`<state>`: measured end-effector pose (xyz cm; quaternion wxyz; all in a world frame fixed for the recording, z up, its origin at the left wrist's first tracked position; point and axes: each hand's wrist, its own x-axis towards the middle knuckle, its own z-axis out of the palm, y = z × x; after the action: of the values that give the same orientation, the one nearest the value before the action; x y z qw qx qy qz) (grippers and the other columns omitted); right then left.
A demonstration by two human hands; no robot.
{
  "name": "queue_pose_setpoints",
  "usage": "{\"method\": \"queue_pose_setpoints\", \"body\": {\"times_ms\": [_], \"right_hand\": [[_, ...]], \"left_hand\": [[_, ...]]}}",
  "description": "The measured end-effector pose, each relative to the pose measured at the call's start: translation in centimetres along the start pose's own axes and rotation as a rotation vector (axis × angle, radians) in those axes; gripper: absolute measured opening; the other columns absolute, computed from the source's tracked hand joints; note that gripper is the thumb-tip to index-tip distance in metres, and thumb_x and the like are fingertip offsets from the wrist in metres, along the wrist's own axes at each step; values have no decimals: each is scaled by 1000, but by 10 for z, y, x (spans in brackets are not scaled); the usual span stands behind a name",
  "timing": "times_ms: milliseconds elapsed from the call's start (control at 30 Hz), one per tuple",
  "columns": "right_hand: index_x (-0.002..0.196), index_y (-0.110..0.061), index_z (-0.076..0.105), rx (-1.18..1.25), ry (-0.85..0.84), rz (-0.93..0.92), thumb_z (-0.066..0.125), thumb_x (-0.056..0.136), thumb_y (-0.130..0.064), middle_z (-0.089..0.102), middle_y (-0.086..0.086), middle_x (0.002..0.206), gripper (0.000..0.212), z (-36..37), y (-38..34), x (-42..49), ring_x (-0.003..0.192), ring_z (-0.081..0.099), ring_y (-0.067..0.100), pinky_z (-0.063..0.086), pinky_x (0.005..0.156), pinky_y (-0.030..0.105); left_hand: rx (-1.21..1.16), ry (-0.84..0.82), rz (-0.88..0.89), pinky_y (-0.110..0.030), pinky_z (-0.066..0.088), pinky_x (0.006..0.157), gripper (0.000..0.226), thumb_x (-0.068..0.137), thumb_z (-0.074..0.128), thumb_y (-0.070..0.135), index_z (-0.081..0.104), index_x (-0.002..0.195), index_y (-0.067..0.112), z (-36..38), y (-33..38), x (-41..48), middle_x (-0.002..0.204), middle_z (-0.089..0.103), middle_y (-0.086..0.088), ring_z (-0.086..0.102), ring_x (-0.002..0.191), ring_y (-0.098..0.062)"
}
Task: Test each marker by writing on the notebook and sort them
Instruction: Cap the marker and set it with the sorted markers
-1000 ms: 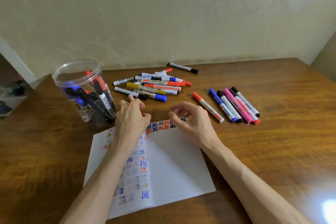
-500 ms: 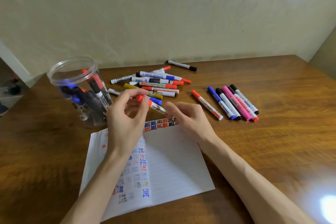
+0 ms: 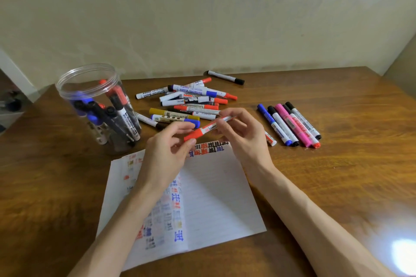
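notebook [image 3: 220, 198]: open and flat on the desk [image 3: 337, 175], by the near edge, about centre. Left page is crowded with test marks in several colours. Right page has one line of marks along its top and is otherwise blank.
left hand [image 3: 164, 150]: above the notebook's top edge, fingers [image 3: 179, 127] curled, thumb and forefinger pinching the red cap end of the marker.
right hand [image 3: 243, 137]: facing the left hand, fingertips pinching the white barrel.
red marker [image 3: 209, 129]: in the air between both hands, just over the notebook's top edge, cap end lower and to the left. Cap looks seated; cannot tell if it has started to come off.
row [image 3: 290, 123]: toward the right edge. Blue, black, pink, black and a red-tipped one lie side by side, touching. One more white marker [image 3: 270, 139] sits just left of them, half hidden by the right hand.
jar [image 3: 96, 105]: clear plastic, upright, toward the far-left corner, with black, blue and red markers standing in it.
pile [image 3: 191, 101]: loose heap toward the far edge, about centre, mixed colours, overlapping.
black marker [image 3: 225, 77]: alone by the far edge, apart from the pile.
step: probably uncapping for a test stroke.
progress: partway, I'd say. Row and jar look like sorted output, but cannot tell which is good and which is dead.
left: test this one, place it, then work through the pile and the lone black marker.
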<state>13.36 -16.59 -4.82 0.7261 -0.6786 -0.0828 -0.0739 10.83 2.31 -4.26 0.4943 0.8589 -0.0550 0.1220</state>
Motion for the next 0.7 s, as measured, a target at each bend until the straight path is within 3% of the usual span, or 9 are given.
{"method": "queue_pose_setpoints", "body": {"times_ms": [67, 133, 167, 233, 300, 367, 500, 634, 700], "right_hand": [[144, -21, 50, 39, 28, -45, 73, 98, -11, 77, 11, 112, 52, 3, -2, -2, 96, 79, 23, 62, 81, 32], [159, -30, 28, 37, 95, -19, 78, 96, -17, 79, 12, 103, 81, 3, -1, -3, 97, 78, 23, 60, 93, 37], [160, -30, 26, 27, 118, 12, 80, 94, -22, 80, 10, 98, 85, 3, 0, -2, 98, 78, 23, 58, 98, 40], [146, -21, 52, 6, 82, 91, 81, 92, -32, 80, 6, 91, 62, 2, -2, 0, 93, 78, 21, 59, 95, 43], [106, -15, 74, -65, 1, 127, 77, 94, -35, 78, -2, 80, 23, 3, -6, -1, 74, 74, 10, 59, 74, 28], [82, -14, 73, -133, -29, 139, 75, 96, -39, 72, -5, 67, 29, 4, -5, -2, 61, 63, 3, 48, 60, 19], [82, -9, 74, -181, -82, 151, 73, 95, -45, 75, 6, 71, 38, 6, -2, -1, 59, 64, 13, 52, 60, 28], [84, -8, 75, -186, -92, 138, 72, 93, -48, 76, 10, 74, 41, 6, -2, 1, 62, 66, 14, 55, 63, 31], [84, -9, 74, -193, -110, 118, 72, 93, -48, 75, 8, 73, 40, 6, -3, 1, 63, 67, 15, 55, 64, 31]], "left_hand": [[204, -59, 53, -21, 61, 79, 33, 98, 68, 17, 67, 129, 28, 3, 0, 1, 109, 75, 11, 71, 93, 0], [306, -143, 81, -25, 60, 80, 29, 100, 64, 23, 67, 129, 28, 6, 4, 3, 105, 74, 12, 69, 92, -1], [327, -182, 88, -28, 60, 81, 26, 101, 62, 24, 67, 127, 27, 7, 6, 3, 105, 74, 13, 69, 93, -1], [340, -236, 113, -32, 59, 84, 21, 102, 61, 27, 67, 123, 24, 9, 9, 6, 106, 73, 12, 67, 95, -3], [326, -239, 141, -32, 58, 82, 19, 102, 61, 31, 69, 117, 22, 9, 10, 7, 104, 72, 11, 67, 94, -3], [328, -217, 151, -31, 58, 78, 20, 101, 60, 34, 70, 112, 20, 8, 8, 8, 100, 73, 10, 68, 92, -4], [365, -208, 117, -28, 54, 69, 20, 105, 53, 30, 69, 105, 18, 7, 3, 4, 90, 72, 8, 68, 84, -10], [259, -268, 60, -44, 56, 70, 26, 106, 49, 36, 69, 99, 22, 2, 4, 5, 80, 71, 7, 67, 78, -15], [157, -308, 14, -42, 55, 68, 27, 106, 50, 36, 71, 95, 24, -2, 4, 7, 76, 70, 6, 66, 74, -16]]}}
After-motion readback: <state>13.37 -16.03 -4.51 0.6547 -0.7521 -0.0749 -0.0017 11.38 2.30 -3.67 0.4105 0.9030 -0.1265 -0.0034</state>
